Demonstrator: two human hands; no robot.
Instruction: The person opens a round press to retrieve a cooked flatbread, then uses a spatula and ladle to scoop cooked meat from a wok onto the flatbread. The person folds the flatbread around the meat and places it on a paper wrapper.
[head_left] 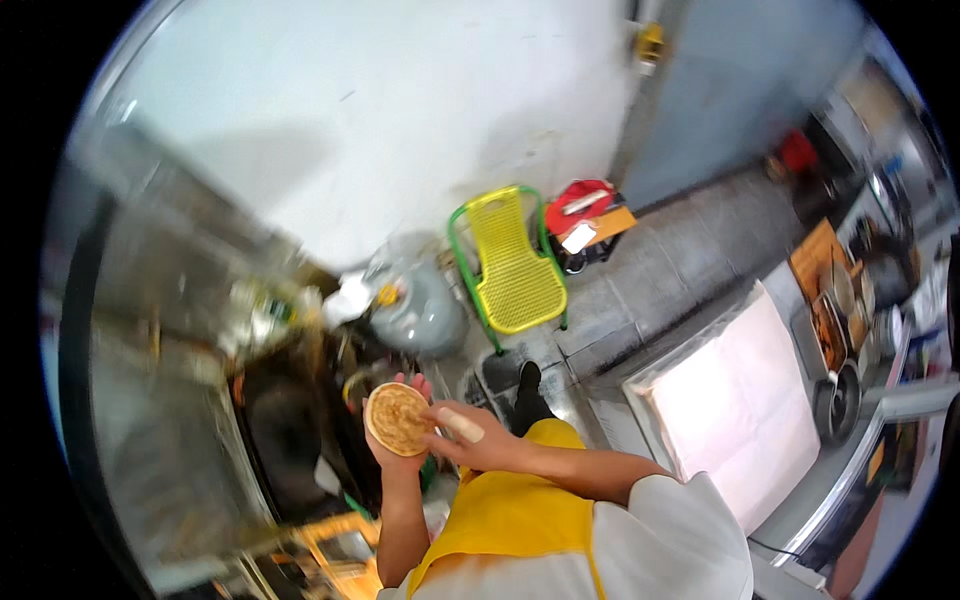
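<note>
A round, golden-brown flatbread [397,418] with a pale rim rests on my left hand [400,462], which cups it from below. Some left fingertips show past its far edge. From the right, my right hand [485,447] reaches over with bent fingers that grip the bread's right side. A tan adhesive bandage [460,425] is on the back of that hand. My right thumb is partly hidden.
Left of my hands is a dark stove-like opening [285,430]. Ahead stand a grey gas cylinder [420,315] and a yellow-green chair [508,260]. At right, a white cloth [740,400] covers a worktop beside a food tray [826,335] and a dark pan [840,405].
</note>
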